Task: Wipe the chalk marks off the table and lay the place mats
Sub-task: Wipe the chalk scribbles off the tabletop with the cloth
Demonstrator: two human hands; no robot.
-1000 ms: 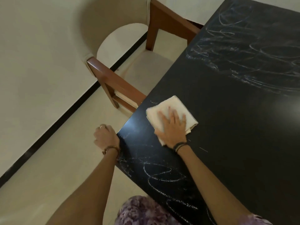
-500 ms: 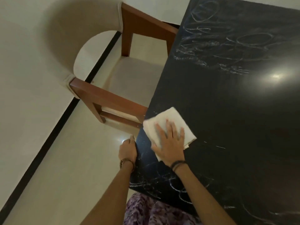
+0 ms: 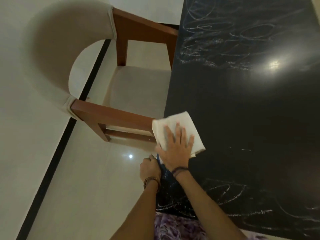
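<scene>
change: since half a second ago the cloth and the right hand sit much as before at the worktop's left edge, while the left hand has closed in beside the right wrist; the camera has tipped, showing more of the chair.
right hand (image 3: 174, 149): flat, fingers spread wide, pressing down on the cloth.
cloth (image 3: 176, 129): white, folded, lying on the dark worktop at its left edge, one corner reaching past the edge toward the chair.
left hand (image 3: 149, 168): at the worktop's left edge, just near of the right hand, fingers curled over the edge; how tight the grip is cannot be told.
worktop (image 3: 242, 110): black, glossy, with a bright lamp reflection toward the far right.
chalk marks (image 3: 216, 40): white loops and scribbles across the far part; more scribbles on the near part beside the forearms; the middle band by the cloth is mostly bare of marks.
chair (image 3: 121, 118): left of the worktop, brown wooden arms, pale curved back and seat.
floor (image 3: 78, 170): pale, shiny tiles with a dark stripe.
</scene>
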